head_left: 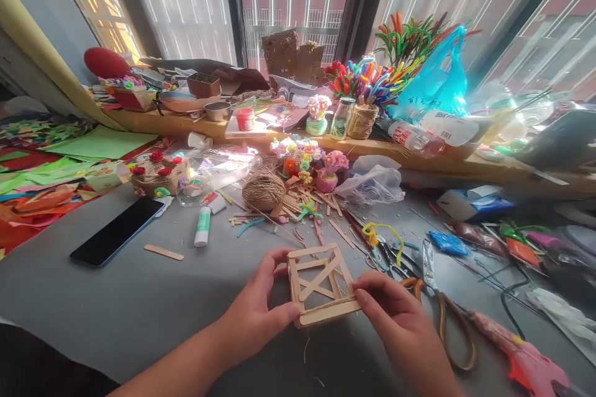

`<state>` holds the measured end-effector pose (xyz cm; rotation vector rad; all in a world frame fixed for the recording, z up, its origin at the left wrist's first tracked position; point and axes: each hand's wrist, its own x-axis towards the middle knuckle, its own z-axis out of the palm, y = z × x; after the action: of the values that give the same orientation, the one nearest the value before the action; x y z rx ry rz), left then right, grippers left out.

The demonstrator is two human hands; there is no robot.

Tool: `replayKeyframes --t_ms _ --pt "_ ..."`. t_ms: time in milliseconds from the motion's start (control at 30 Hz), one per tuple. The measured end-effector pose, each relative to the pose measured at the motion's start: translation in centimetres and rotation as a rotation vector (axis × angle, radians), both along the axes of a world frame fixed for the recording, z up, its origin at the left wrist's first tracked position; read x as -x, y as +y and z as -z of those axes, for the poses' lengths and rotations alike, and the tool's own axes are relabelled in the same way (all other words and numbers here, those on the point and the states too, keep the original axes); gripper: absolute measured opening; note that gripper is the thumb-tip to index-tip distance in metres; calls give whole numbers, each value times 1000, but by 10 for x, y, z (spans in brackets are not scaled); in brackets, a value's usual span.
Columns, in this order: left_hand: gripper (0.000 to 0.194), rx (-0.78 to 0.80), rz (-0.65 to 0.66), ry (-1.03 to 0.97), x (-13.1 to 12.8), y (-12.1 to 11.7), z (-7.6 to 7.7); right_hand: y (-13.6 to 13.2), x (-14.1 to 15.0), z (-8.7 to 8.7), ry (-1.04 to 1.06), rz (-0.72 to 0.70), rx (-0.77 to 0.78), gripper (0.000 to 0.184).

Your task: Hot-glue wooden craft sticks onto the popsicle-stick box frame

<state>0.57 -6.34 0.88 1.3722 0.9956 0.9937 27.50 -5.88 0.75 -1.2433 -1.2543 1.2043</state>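
A small square box frame of craft sticks (321, 282), with two sticks crossed inside it, is held slightly tilted above the grey table. My left hand (254, 310) grips its left side, thumb at the near left corner and fingers behind. At the near right corner, the thumb and forefinger of my right hand (395, 316) are pinched together against the frame. A strand of twine (328, 305) runs along the near edge to those fingertips; whether they also grip it is hidden. A single craft stick (164, 252) and a glue stick (202, 227) lie to the left.
Scissors (440, 304) and a pink glue gun (516, 347) lie to the right. A phone (118, 231) rests at left. Behind are a twine ball (264, 190), loose sticks and pipe-cleaner flowers (298, 152). A wooden ledge (186, 126) crosses the back, crowded with craft supplies.
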Motion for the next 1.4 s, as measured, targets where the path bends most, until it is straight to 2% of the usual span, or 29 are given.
replayKeyframes --t_ms 167,300,467,667,867,933,1033,1100,1167,1233,1300,1400 --pt "80 33 -3 22 -4 1 0 2 -9 11 67 -100 88 29" --pt "72 47 14 -19 -7 1 -4 3 -7 19 203 -84 143 26" --pt "76 101 33 -84 -12 1 -7 2 -4 25 365 -86 187 22" --pt "73 153 39 -201 -16 -1 -2 -3 1 19 394 -72 190 26" --pt "74 87 5 -87 -11 -3 4 -11 12 4 440 23 197 32" --pt "74 82 -6 -45 -10 -2 1 -10 12 3 450 17 196 32" --pt "76 67 -54 61 -13 -1 -12 -8 10 7 452 -32 203 32" --pt "72 -47 -134 175 -17 -1 -25 -7 9 11 456 -65 200 31" --pt "57 -309 -169 344 -22 -4 -38 -6 8 13 456 -75 178 30" --pt "42 -577 -75 511 -27 -6 -45 -5 6 14 424 -82 135 28" --pt "26 -752 9 623 -30 -7 -47 -5 3 12 346 -113 56 23" --pt "10 -856 -7 681 -31 -6 -42 -2 -3 8 194 -219 -134 18"
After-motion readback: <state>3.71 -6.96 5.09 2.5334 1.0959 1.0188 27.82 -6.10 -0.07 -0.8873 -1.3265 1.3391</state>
